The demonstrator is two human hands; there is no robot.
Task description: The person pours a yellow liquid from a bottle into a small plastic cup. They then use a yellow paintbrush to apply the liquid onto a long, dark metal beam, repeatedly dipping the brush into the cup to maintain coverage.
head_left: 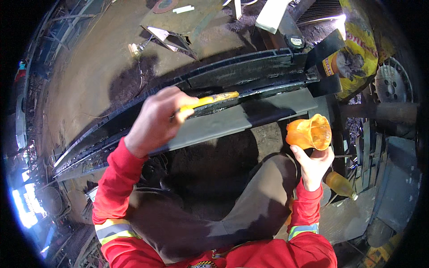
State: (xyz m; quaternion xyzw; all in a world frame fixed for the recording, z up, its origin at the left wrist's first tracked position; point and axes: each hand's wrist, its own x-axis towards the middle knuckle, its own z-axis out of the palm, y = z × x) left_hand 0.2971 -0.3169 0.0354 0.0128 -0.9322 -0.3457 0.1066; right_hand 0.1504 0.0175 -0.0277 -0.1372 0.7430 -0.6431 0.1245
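Observation:
My left hand (161, 114) is closed around a slim yellow stick-like tool (210, 99) with a brown-stained end that points right; its exact kind is unclear. The tool is over a long dark metal beam (250, 111), where a wet-looking black strip runs along the inner edge; I cannot tell whether it touches. On the right, my right hand (313, 164) grips a translucent orange plastic cup (308, 133) from below. The cup is tilted, its uneven open mouth facing right, and its inside is smeared. It is held just off the beam's near right side.
A bottle of yellowish liquid (340, 185) lies by my right forearm. Beyond it are metal strips and plates (357, 214). A yellow sack (357, 49) and a round metal disc (393, 82) stand far right. A small metal frame (172, 41) sits behind the beam.

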